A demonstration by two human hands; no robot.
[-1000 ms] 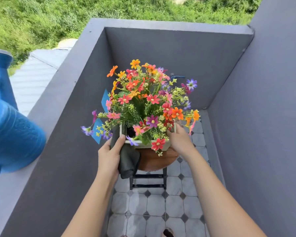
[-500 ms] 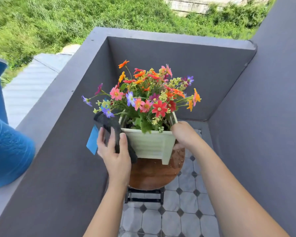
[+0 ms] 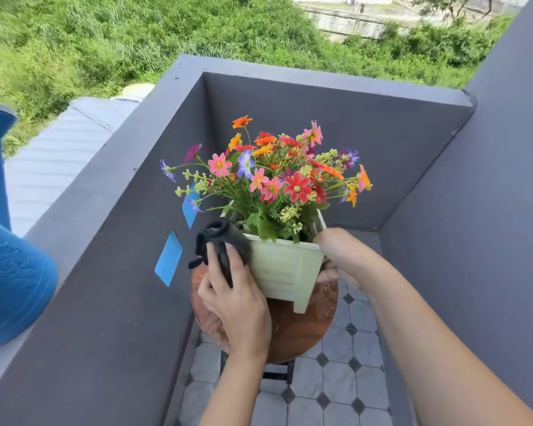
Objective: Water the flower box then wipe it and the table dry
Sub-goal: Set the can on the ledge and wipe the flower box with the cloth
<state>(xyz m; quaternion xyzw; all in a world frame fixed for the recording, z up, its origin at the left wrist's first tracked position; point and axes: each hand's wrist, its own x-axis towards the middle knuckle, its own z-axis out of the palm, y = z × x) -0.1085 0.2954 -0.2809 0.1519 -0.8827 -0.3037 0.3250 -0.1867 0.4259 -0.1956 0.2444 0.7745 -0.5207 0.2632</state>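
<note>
The left hand presses a bunched dark cloth against the left wall of the flower box, fingers curled over the fabric. The right hand wraps around the box's right corner, thumb at the rim. The pale green box sits tilted, one foot showing; whether it touches anything below cannot be told. Mixed flowers rise from it. Beneath the box is a round brown table, with droplets right of the box. Far left of the box, a blue watering can rests on the wall ledge.
</note>
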